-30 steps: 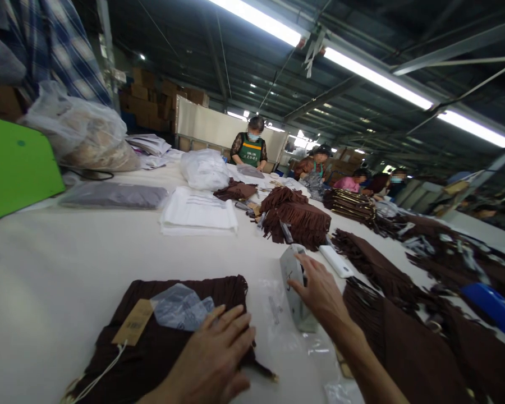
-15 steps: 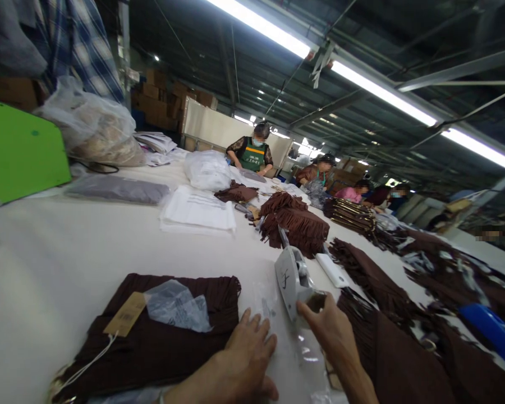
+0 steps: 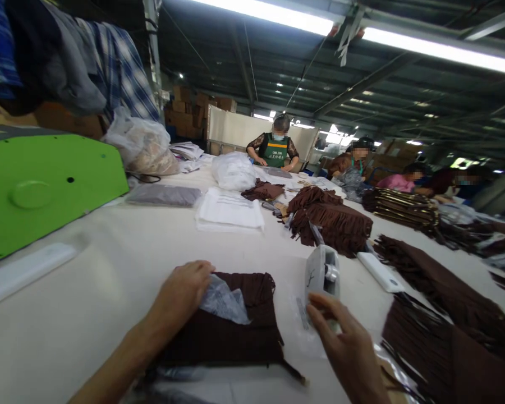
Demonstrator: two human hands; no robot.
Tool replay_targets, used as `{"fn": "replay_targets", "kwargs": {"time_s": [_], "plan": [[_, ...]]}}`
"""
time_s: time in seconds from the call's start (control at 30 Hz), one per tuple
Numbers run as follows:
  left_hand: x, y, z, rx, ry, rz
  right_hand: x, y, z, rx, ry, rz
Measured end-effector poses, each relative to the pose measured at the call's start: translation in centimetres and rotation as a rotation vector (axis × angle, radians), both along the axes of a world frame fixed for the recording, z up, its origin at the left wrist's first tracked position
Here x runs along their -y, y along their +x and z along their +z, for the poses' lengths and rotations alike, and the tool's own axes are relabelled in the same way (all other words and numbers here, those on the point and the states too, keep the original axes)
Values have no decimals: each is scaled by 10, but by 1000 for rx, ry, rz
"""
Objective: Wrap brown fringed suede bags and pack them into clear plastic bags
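A folded dark brown fringed piece (image 3: 231, 342) lies on the table in front of me, a crumpled clear plastic bag (image 3: 225, 303) on top of it. Over its far left corner my left hand (image 3: 189, 292) is closed with curled fingers; the hand covers the spot beneath, so what it grips is hidden. My right hand (image 3: 345, 336) is just on the near side of a white tape dispenser (image 3: 317, 272), thumb and fingers drawn into a pinch. Whether a strip of tape is between them is too unclear to make out. Clear plastic film (image 3: 301, 314) lies beside the dispenser.
More brown fringed pieces (image 3: 336, 224) are stacked beyond the dispenser and spread at right. A white oblong device (image 3: 379, 272) lies near them. White printed sheets (image 3: 229, 210), a packed grey bundle (image 3: 164, 195) and a green machine (image 3: 54, 185) are further left. Several people work beyond.
My left hand has moved from the near right edge of the brown piece to its far left corner, covering the cardboard tag. My right hand has come off the dispenser's near end. The view has turned left.
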State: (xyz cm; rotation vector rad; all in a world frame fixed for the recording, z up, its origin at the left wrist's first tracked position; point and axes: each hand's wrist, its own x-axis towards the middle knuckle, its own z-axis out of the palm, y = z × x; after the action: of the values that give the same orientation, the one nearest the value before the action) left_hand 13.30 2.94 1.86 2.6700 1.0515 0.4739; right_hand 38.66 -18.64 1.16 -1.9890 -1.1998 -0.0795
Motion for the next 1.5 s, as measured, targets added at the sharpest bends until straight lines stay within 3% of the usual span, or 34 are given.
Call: {"fn": "replay_targets", "kwargs": {"time_s": [0.07,0.13,0.3,0.5,0.63,0.77,0.87,0.97,1.07,1.13,1.27,1.37,1.5], "plan": [[-23,-16,1,-28,-19,108,-31,-29,6,-28,-56,243],[-33,-19,-1,-46,-51,109,-63,-57,8,-51,-166,380],[-28,-8,0,0,-101,22,-106,-89,2,8,-376,405],[-16,-7,-1,77,-173,-153,-104,-89,-5,-53,-277,441],[-5,-2,0,154,-181,-186,-104,-88,0,-314,-173,479],[5,-6,17,322,-295,-136,-99,-95,14,-797,-84,633],[11,-15,28,466,-496,-44,-94,-103,24,-800,-122,608],[13,-24,30,532,-540,82,-88,-104,25,-764,-163,525],[14,-30,20,506,-466,180,-87,-95,18,-756,-240,453],[16,-32,10,378,-353,230,-89,-89,11,-598,-347,365],[23,-30,-4,9,143,246,-100,-82,4,-96,-479,222],[27,-27,-5,34,388,146,-105,-79,3,-10,-533,202],[31,-20,-17,22,401,-188,-101,-71,14,68,-632,157]]}}
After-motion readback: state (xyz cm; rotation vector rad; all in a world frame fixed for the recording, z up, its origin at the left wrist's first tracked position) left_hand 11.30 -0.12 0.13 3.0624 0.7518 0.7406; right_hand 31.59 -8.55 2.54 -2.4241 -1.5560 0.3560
